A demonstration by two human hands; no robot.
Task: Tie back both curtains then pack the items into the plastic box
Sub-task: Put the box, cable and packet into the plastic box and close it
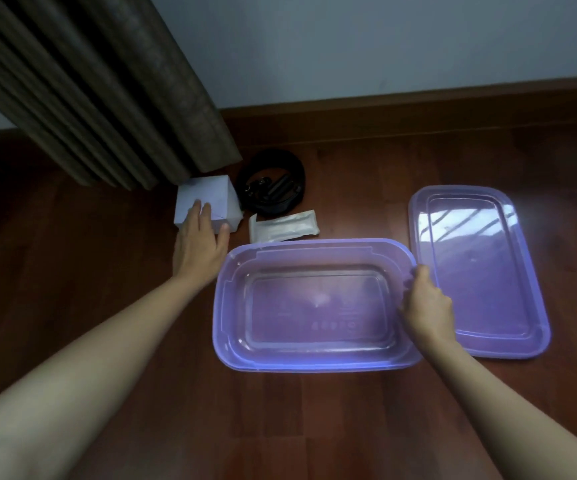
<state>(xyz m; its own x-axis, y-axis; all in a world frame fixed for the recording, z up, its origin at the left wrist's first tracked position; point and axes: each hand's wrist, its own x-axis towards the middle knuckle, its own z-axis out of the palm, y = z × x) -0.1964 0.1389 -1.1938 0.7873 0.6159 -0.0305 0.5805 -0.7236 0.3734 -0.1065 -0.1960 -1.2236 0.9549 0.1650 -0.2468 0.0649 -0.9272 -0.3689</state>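
Note:
A purple translucent plastic box (231,327) stands empty on the wooden floor in the middle. My right hand (425,306) grips its right rim. Its lid (522,237) lies flat to the right, touching the box. Behind the box lie a white cardboard box (211,195), a coiled black belt (269,185) and a white wrapped packet (283,226). My left hand (200,244) rests on the white cardboard box, fingers spread over its front face and thumb on its right side. A brown pleated curtain (107,91) hangs at the upper left, its hem near the floor.
A pale wall with a dark wooden skirting board (418,109) runs along the back. Wooden floor (314,427) stretches in front of the box and to the left.

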